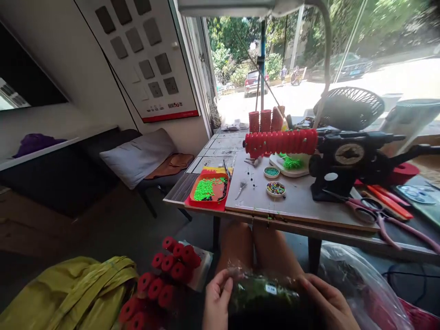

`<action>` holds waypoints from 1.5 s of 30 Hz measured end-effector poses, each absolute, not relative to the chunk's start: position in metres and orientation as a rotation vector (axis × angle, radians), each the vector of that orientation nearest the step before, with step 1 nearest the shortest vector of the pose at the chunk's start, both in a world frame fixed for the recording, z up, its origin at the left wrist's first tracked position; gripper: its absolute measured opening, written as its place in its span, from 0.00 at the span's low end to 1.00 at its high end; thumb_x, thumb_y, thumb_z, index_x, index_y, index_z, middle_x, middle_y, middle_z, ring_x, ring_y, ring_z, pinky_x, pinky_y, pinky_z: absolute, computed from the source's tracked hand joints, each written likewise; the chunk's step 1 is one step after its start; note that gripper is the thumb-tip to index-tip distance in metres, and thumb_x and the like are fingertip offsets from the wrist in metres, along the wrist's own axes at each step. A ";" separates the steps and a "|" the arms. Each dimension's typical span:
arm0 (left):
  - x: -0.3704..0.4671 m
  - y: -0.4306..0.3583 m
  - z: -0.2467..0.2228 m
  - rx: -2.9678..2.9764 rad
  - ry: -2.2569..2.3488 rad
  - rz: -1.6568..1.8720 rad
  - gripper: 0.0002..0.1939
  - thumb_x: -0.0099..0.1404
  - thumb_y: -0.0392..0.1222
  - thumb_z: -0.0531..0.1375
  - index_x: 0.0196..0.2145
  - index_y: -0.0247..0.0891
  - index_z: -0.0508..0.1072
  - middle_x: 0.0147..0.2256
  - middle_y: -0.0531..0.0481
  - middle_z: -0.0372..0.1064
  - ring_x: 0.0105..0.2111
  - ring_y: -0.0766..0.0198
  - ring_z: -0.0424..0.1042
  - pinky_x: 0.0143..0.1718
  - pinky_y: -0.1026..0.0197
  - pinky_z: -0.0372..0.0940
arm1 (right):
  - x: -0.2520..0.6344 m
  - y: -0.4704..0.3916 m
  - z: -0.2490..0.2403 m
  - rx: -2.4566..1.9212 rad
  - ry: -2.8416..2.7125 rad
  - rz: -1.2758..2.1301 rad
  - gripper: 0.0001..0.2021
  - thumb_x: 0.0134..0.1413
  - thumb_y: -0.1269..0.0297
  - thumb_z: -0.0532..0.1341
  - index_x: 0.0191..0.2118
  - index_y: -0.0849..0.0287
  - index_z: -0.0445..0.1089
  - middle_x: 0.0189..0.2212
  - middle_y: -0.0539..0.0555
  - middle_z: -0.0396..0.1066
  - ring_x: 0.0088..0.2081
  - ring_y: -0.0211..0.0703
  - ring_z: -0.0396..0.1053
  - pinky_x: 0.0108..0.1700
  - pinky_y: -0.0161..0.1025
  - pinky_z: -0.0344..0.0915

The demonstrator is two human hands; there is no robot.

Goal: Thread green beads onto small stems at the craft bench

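My left hand [216, 300] and my right hand [326, 302] both grip a clear plastic bag [263, 293] of green material with a small white label, held over my lap at the bottom of the view. On the table ahead sits a red tray [206, 201] of bright green pieces. Two small bowls of beads [275, 188] stand to its right. A long row of red spools [280, 141] lies across a black winding machine [347, 165].
Several red spools [165, 279] are piled on the floor at my left, beside a yellow bag [72, 293]. Pink-handled scissors [374, 213] lie at the table's right. A black fan [349, 107], a pillow on a bench [137, 156] and a large clear bag [360, 284] are nearby.
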State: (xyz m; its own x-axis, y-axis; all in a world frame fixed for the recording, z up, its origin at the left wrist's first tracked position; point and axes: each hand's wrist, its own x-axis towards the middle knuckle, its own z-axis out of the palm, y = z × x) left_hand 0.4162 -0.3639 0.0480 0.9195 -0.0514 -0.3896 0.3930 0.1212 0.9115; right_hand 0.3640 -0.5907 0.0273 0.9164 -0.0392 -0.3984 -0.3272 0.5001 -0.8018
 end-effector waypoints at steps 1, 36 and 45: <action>0.416 -0.364 0.044 1.428 0.319 -0.307 0.28 0.39 0.64 0.66 0.31 0.40 0.75 0.35 0.42 0.76 0.44 0.47 0.70 0.52 0.50 0.60 | 0.365 -0.590 0.022 -0.980 0.448 0.173 0.13 0.44 0.51 0.66 0.31 0.55 0.73 0.24 0.48 0.68 0.26 0.37 0.64 0.28 0.31 0.61; 0.417 -0.381 0.091 1.028 0.239 -0.373 0.46 0.44 0.35 0.60 0.57 0.29 0.41 0.14 0.65 0.57 0.12 0.78 0.45 0.16 0.68 0.39 | 0.393 -0.546 0.041 -1.511 0.229 -0.183 0.11 0.53 0.55 0.59 0.29 0.58 0.69 0.23 0.50 0.66 0.26 0.37 0.65 0.28 0.28 0.63; 0.421 -0.368 0.062 0.926 0.201 -0.323 0.43 0.50 0.60 0.60 0.57 0.42 0.45 0.14 0.61 0.61 0.10 0.75 0.46 0.11 0.70 0.40 | 0.400 -0.543 0.045 -1.370 0.331 -0.204 0.14 0.52 0.51 0.59 0.28 0.57 0.64 0.23 0.48 0.60 0.26 0.37 0.59 0.29 0.31 0.61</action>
